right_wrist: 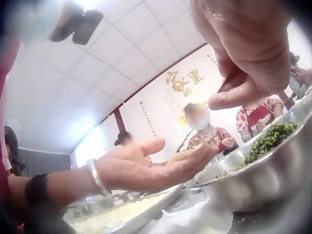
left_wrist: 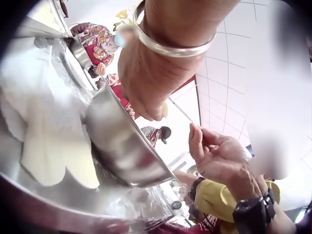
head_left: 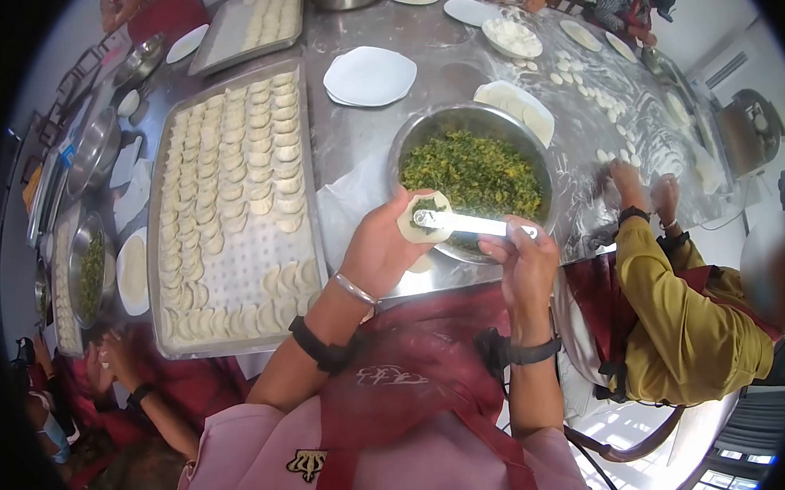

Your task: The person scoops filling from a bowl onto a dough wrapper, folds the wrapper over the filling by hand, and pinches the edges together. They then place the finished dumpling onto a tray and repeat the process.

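My left hand (head_left: 382,240) cradles a round dumpling wrapper (head_left: 443,205) palm up, with green filling in its middle. Between the thumb and fingers of my right hand (head_left: 526,262) is a slim, pale spatula (head_left: 479,224), its rounded tip on the filling. Just beyond both hands stands a steel bowl (head_left: 402,138) of chopped green and yellow filling (head_left: 469,173). The right wrist view shows the left hand's thumb raised apart from its fingers, the wrapper's edge (right_wrist: 187,153) lying along them.
Left of the bowl lies a large tray (head_left: 234,258) with rows of folded dumplings (head_left: 237,137). White plates (head_left: 370,76) and a plate of wrappers (head_left: 518,109) stand behind. To the right, a person in a yellow sleeve (head_left: 666,325) works at the floured table (head_left: 587,145). Others stand around it.
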Demonstrator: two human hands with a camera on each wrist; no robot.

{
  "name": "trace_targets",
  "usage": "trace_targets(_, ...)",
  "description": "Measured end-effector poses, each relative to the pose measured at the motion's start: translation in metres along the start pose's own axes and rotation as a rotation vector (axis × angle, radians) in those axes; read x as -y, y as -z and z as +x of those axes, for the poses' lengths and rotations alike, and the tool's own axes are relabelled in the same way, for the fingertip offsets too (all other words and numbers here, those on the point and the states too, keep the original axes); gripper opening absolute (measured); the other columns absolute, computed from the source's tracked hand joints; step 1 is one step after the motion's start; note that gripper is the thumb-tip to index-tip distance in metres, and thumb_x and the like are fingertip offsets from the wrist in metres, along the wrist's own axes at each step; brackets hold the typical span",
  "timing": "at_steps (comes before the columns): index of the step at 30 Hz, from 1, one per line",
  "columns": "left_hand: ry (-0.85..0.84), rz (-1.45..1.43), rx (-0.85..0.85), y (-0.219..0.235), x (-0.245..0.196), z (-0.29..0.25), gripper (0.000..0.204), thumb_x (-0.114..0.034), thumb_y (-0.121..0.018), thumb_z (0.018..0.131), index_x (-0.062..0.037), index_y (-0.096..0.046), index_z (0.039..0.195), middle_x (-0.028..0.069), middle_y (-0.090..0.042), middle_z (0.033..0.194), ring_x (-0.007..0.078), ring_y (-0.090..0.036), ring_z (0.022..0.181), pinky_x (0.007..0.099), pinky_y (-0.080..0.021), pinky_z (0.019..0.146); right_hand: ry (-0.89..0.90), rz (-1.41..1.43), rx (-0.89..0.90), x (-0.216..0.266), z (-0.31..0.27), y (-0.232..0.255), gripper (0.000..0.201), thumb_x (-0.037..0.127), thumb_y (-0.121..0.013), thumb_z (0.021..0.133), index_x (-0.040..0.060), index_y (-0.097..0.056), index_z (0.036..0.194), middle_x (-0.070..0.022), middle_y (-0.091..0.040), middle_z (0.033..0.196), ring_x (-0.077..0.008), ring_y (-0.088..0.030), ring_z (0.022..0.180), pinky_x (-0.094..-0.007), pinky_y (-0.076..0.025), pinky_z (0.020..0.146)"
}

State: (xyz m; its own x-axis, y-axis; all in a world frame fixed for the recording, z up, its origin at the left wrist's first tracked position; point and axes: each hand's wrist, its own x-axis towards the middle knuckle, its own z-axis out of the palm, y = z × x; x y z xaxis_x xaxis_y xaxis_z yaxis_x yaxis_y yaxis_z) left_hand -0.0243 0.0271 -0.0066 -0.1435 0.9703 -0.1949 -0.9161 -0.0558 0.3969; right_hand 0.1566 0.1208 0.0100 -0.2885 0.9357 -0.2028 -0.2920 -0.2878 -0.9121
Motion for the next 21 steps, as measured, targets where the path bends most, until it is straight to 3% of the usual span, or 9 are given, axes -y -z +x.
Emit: trace_targets(21,0.001,0.059,-0.027,0.014,0.001,-0.014,0.049,-0.033,-0.038,0.108,0.0048,-0.044,0.137,0.0175,-0.053,0.134,0.0299,-0.052,0.126,0.0459,-0.039,0.111,-0.070,-0.041,0.041,-0.003,0.003,-0.001,0.018,0.004,-0.055,0.097,-0.0119,-0.059,0.104,-0.0192,-0.067,0.089,-0.0300,-0.073,0.073,-0.0337,-0.064,0.065)
